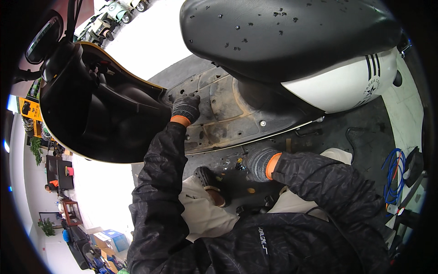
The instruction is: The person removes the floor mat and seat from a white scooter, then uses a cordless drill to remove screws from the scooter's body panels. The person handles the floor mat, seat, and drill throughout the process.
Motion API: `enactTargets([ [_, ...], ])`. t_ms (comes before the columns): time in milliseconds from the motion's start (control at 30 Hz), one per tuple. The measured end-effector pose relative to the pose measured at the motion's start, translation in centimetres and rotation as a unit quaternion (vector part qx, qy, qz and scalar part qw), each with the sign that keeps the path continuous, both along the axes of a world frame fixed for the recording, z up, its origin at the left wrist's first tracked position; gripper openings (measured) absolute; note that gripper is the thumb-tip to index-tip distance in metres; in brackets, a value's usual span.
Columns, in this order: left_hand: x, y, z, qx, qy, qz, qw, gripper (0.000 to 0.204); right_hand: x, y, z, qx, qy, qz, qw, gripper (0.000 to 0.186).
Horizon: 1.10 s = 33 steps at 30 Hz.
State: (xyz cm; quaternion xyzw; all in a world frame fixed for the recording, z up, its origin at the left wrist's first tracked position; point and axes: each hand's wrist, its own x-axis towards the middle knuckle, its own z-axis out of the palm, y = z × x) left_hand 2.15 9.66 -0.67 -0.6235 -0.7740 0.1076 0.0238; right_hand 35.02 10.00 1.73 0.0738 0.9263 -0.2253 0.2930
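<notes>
Legshield (121, 121) left, seat (292, 45) right, footboard (223, 100) between

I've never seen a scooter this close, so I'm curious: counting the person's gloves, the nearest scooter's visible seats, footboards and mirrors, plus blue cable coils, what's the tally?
Gloves: 2 (left glove, right glove)
Seat: 1
Footboard: 1
Mirror: 1
Blue cable coil: 1
Total: 6
</notes>
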Motion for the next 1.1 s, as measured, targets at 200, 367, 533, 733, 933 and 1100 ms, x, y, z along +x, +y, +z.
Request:
enactTargets([
  [200,-2.1,-1.2,-2.6,0.084,-0.104,0.011,0.991,0.025,-0.2,-0.3,-0.1,-0.012,0.021,0.012,1.0,0.049],
  [367,-4.0,-1.3,-5.2,0.124,-0.157,-0.01,0.98,0.025,-0.3,-0.5,-1.0,-0.005,-0.008,0.022,1.0,0.053],
  [533,-4.2,-1.5,-4.9,0.124,-0.191,0.009,0.974,0.024,0.3,-0.1,-1.6,0.009,-0.01,0.004,1.0,0.054],
  [733,-0.3,-0.9,-2.1,0.063,-0.074,0.048,0.994,0.028,1.3,0.4,-2.1,0.004,0.01,-0.018,1.0,0.054],
  [933,3.4,-0.5,-3.1,-0.057,-0.014,0.124,0.991,0.034,1.5,0.5,-1.9,-0.002,0.008,-0.032,0.999,0.044],
  [1100,1.6,-2.0,-5.1,-0.003,-0.068,0.147,0.987,0.036,1.1,0.3,-2.1,0.0,0.003,-0.012,1.0,0.045],
])
